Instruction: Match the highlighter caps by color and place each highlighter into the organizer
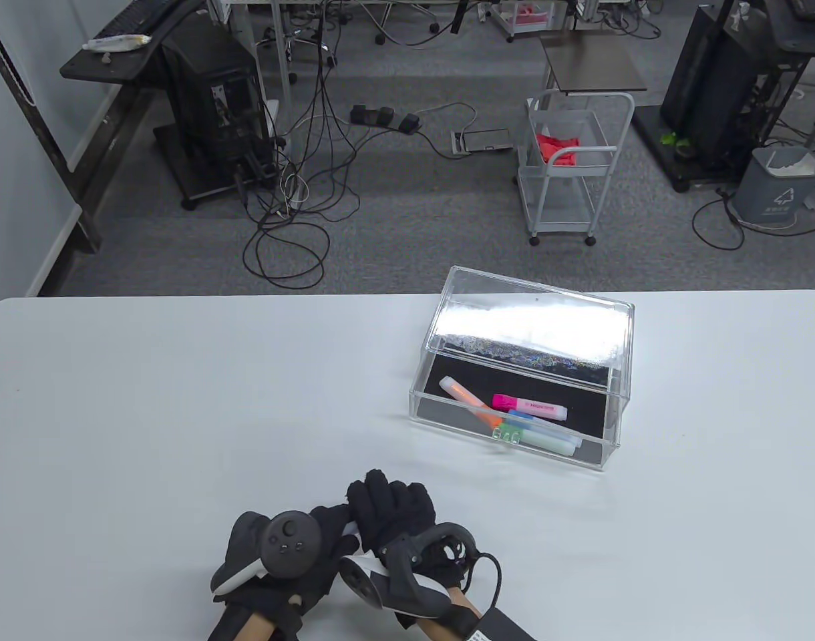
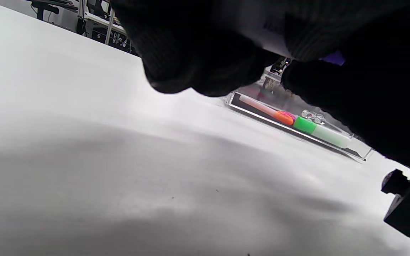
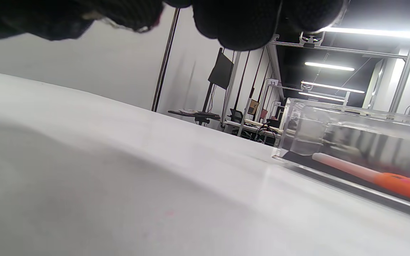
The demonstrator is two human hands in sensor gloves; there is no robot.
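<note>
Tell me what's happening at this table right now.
A person in black sensor gloves is sorting highlighters into a clear organizer. Orange, pink, blue and green highlighters already lie inside it. Near the table's front edge, the left hand and right hand are pressed together around something pale with a hint of purple, probably another highlighter, though the gloves mostly hide it.

white table [image 1: 180,400]; wire cart [image 1: 571,167]; grey bin [image 1: 778,183]; floor cables [image 1: 300,200]
</note>
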